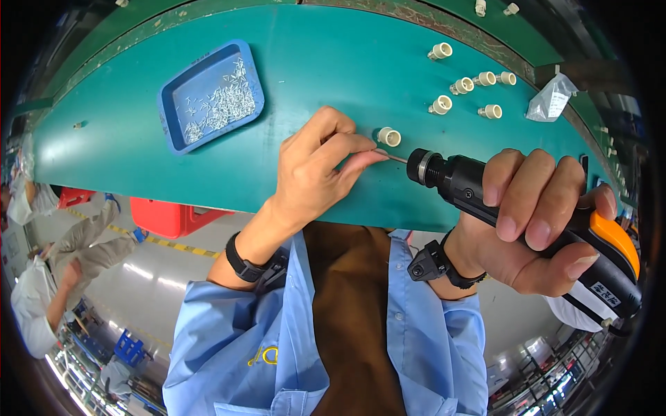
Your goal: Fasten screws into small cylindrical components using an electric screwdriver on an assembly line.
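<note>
My right hand [538, 208] is wrapped round a black and orange electric screwdriver [461, 184], held level with its thin bit pointing left. At the end of that bit, the thumb and forefinger of my left hand [316, 163] are pinched together. Whatever they hold is too small to make out. Just beyond the fingertips a cream, cup-shaped socket [389, 137] stands on the green table [312, 62]. To the left, a blue tray [168, 125] holds many small silver screw-like pieces [232, 102].
Several more cream sockets [440, 105] are scattered at the far right. Beside them lies a clear plastic bag [551, 98] with a white label. A red stool [163, 217] is below the table's near edge, left of me. Another person [41, 298] sits farther left.
</note>
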`<state>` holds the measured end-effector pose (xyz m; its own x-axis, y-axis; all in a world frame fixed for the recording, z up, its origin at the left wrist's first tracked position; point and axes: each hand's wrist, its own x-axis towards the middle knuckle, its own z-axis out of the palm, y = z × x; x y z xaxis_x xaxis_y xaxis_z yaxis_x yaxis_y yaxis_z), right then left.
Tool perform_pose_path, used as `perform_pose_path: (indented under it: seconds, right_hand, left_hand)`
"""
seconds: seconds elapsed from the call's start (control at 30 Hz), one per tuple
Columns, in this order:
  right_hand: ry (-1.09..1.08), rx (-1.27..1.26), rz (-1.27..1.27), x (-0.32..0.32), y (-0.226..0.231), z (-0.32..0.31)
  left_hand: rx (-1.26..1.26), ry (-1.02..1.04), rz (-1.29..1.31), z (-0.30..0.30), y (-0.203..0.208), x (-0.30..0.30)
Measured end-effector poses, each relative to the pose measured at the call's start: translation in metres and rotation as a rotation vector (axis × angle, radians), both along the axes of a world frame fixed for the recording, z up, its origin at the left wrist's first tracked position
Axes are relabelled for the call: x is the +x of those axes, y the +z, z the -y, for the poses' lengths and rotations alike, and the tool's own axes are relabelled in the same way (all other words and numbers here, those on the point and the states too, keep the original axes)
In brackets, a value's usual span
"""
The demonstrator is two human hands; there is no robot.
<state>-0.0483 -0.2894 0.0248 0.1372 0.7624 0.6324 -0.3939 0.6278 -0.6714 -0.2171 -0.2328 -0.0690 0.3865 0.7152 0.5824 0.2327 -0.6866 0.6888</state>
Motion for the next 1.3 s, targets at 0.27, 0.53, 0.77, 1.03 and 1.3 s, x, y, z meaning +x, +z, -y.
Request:
perform_pose_path:
  seconds: [0.27, 0.53, 0.77, 1.03, 1.3]
  right_hand:
    - [0.026, 0.004, 0.059, 0.000, -0.004, -0.003]
    - [0.022, -0.010, 0.185, 0.004, 0.004, -0.003]
    - [-0.071, 0.027, 0.276, 0.018, -0.005, -0.008]
    - [-0.165, 0.007, 0.220, 0.009, -0.021, -0.019]
    - [-0.295, -0.179, 0.204, -0.010, -0.013, -0.018]
  left_hand:
    - [0.010, -0.018, -0.024, -0.001, -0.002, 0.000]
    - [-0.047, -0.010, -0.007, 0.005, 0.008, 0.003]
    - [-0.251, 0.045, 0.172, 0.012, -0.013, 0.023]
    - [-0.256, -0.003, 0.101, 0.012, -0.027, 0.033]
    - [-0.285, 0.024, 0.099, 0.013, -0.026, 0.033]
